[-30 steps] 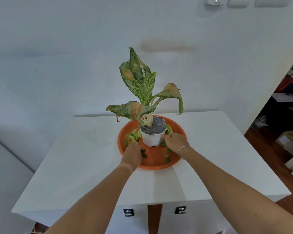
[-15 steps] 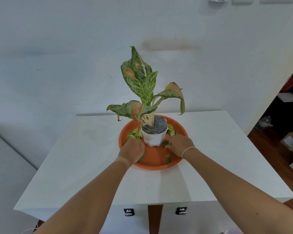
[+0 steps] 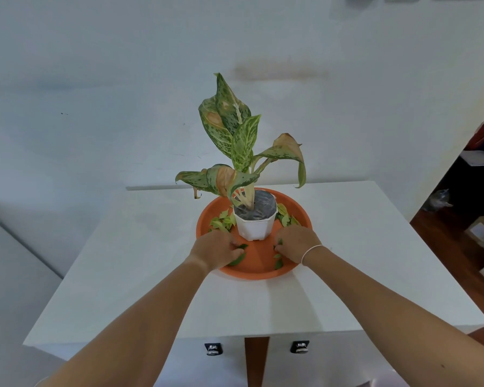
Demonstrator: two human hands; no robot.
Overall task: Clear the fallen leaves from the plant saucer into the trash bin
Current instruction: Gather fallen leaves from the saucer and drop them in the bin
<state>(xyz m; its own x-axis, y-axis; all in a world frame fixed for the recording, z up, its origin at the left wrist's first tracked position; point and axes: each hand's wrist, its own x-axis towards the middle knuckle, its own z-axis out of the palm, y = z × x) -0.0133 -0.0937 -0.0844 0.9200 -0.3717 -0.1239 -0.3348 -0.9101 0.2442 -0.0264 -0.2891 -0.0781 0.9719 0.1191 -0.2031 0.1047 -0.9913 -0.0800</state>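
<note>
Orange saucer [image 3: 207,216]; white pot [image 3: 253,227]

A white, smooth-topped rectangular table [image 3: 347,275] stands against a pale wall. Directly on it, toward the far middle, sits a round orange plastic saucer [image 3: 259,270] with a shallow raised rim. The saucer lies flat, its near edge well back from the table's front edge. Two small dark fittings [image 3: 299,346] show below that front edge.
</note>
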